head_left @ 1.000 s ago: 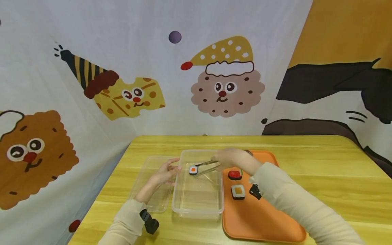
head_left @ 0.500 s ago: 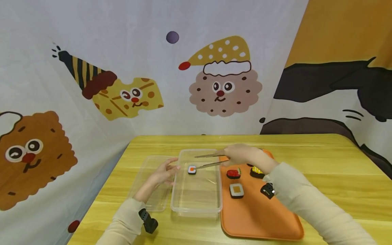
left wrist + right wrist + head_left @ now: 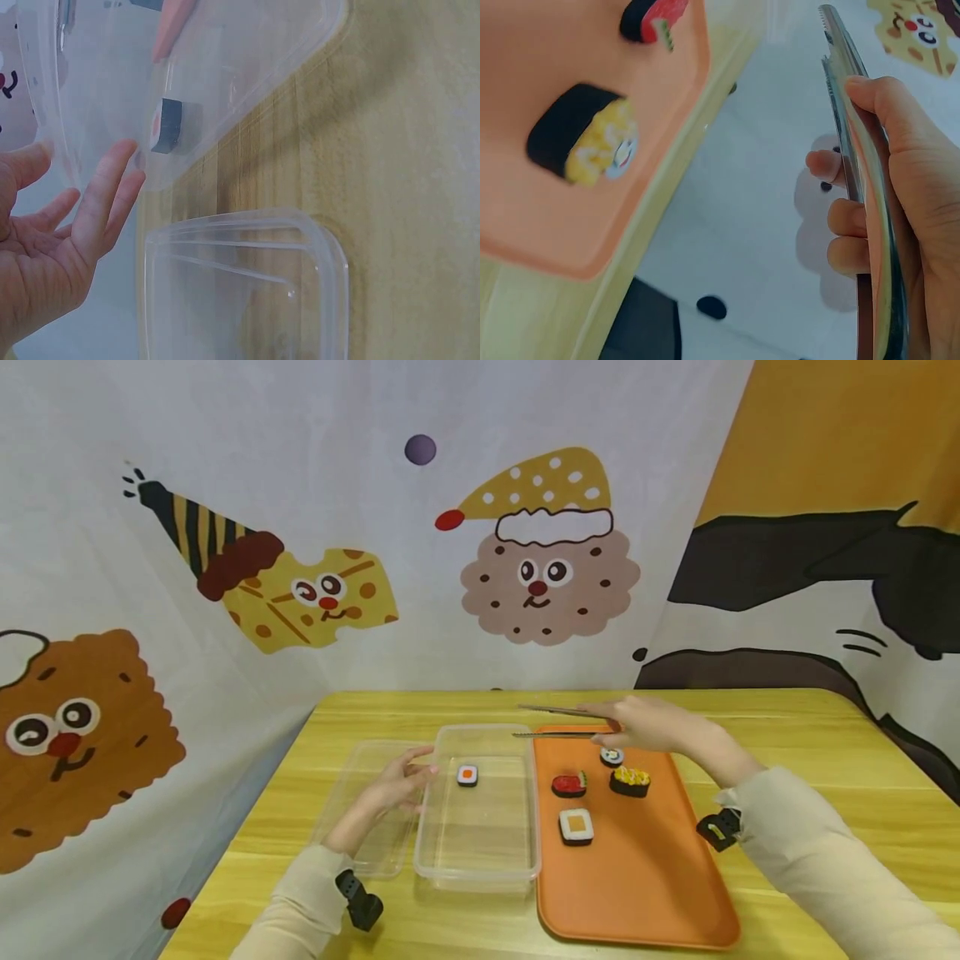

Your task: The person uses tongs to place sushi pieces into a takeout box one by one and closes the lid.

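Observation:
My right hand [image 3: 660, 727] grips metal tongs [image 3: 562, 735], raised over the far edge of the orange tray [image 3: 637, 893]; their tips are apart, with nothing between them. In the right wrist view the thumb and curled fingers wrap the tongs. At the left side of a clear plastic box [image 3: 477, 873], my left hand [image 3: 393, 789] has its fingers loosely extended; whether they touch the rim is hard to tell. Inside the box, toward the far left, lies a small toy sushi roll [image 3: 467, 775], white and dark-sided with an orange centre.
On the tray are a red-topped sushi [image 3: 570, 785], a yellow-topped sushi [image 3: 630, 781], a square white roll [image 3: 576, 827] and a small round roll [image 3: 612, 757]. A clear lid [image 3: 247, 300] lies left of the box. A printed cloth [image 3: 420, 652] hangs behind the table.
The tongs have let go of the orange-centred sushi roll, which stays in the box. My right hand has lifted them away to the right, over the tray. My left hand stays put.

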